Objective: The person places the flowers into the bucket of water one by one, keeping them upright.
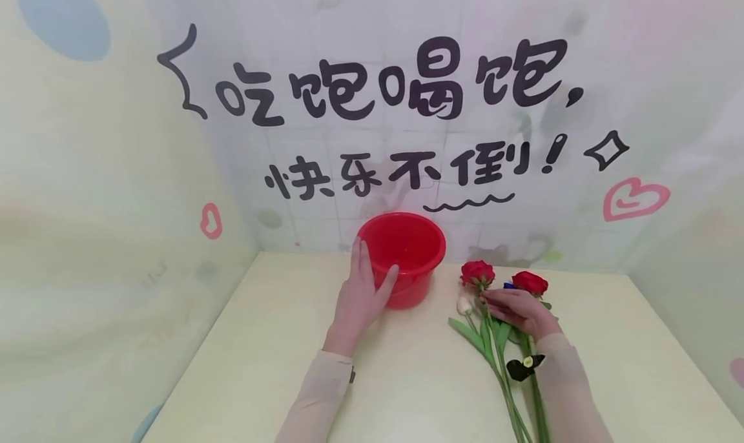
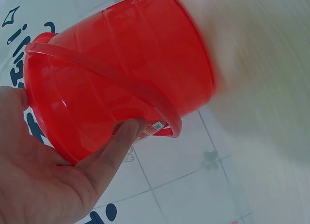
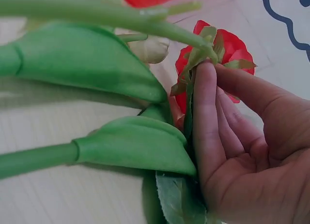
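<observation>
A red rose, pinched just under its bloom by the thumb and fingers of the right hand, is over the desk right of the red bucket, whose left side the left hand touches, thumb and fingers spread.

Head cam: bright, even light. L wrist cam: dimmer; tabletop blurred upper R, soft shadow lower R, faint glint on my bucket.

A glossy red bucket is upright, mouth upward. To its right is a full-bloomed, green-stemmed red rose.
</observation>
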Tool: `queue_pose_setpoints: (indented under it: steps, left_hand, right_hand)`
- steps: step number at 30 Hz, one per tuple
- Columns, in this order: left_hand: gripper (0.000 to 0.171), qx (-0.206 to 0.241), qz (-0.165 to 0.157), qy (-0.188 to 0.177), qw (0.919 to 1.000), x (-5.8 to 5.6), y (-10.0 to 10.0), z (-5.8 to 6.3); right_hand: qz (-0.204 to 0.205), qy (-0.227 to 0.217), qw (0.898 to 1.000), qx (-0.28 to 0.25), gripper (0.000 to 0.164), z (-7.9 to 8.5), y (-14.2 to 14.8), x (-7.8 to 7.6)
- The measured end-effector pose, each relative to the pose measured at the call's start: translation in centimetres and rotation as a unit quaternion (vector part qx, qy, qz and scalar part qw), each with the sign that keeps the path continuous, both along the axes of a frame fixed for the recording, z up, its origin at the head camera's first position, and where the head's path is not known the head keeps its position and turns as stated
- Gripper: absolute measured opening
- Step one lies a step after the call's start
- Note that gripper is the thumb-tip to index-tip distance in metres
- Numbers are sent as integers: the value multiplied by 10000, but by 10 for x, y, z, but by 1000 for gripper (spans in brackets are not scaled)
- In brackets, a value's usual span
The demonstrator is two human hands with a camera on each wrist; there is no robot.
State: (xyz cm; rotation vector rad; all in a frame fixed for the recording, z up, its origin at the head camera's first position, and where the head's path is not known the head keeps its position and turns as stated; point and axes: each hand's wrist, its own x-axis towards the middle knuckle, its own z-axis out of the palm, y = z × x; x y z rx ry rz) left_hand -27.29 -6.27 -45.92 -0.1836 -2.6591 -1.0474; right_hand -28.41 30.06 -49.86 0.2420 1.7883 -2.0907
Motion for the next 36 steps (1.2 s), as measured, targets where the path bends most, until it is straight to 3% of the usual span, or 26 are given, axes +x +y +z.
queue_pose_setpoints:
  steps: [8, 14, 20, 27, 36]
  left_hand:
    - [107, -32, -50, 13, 10000, -1, -2, 1]
    - [106, -5, -92, 18, 10000, -1, -1, 2]
    - [106, -65, -122, 61, 9999, -1, -1, 1]
    - [105, -84, -118, 115, 9998, -2, -2, 2]
    - [110, 164, -201, 1, 9997, -2, -2, 0]
  right_hand:
    - [280, 109, 9995, -137, 24, 2, -2, 0]
    - [122, 226, 9994, -225, 25, 10, -5, 0]
    - [28, 573, 9963, -646, 30, 35, -10, 4]
    - [-545, 870, 9876, -1190, 29, 71, -16, 10]
    - [-1163, 1245, 9779, -1212, 17, 98, -20, 20]
